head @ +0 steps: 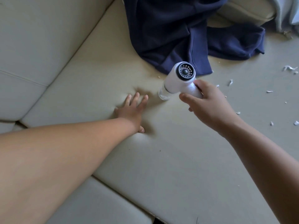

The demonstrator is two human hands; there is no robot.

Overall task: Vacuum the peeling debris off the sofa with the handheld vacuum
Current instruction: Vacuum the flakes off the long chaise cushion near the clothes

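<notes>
Your left arm [48, 159] is the closest thing, big and bare across the bottom corner. At its end your left hand [131, 110] lies flat on the sofa [161, 159]. Its fingers [137, 96] are straight and spread. They hold nothing and press a little dent into the seat.

The fingers [186, 97] of your right hand [205, 104] are curled round the handle of the vacuum [181, 78]. The round back end faces up at you. The clear front end [163, 94] points down at the seat, just beside your left fingertips. I cannot tell if it touches the seat.

The vacuum looks small and light, made of hard, smooth plastic, so one hand should be enough. Hold it by the handle, as you do now. Do not grab the clear part, which may come loose or crack.

The white bits [289, 68] look thin and very light. Most of them lie off to your right, well apart from the front end. A puff of air could scatter them.

The seat is pale, smooth and soft, and it sinks when pushed. A dark blue cloth [178, 29] lies crumpled right behind the vacuum. It is floppy and could get sucked in, so keep the front end away from it. A grey blanket [288, 13] sits in the far corner.
</notes>
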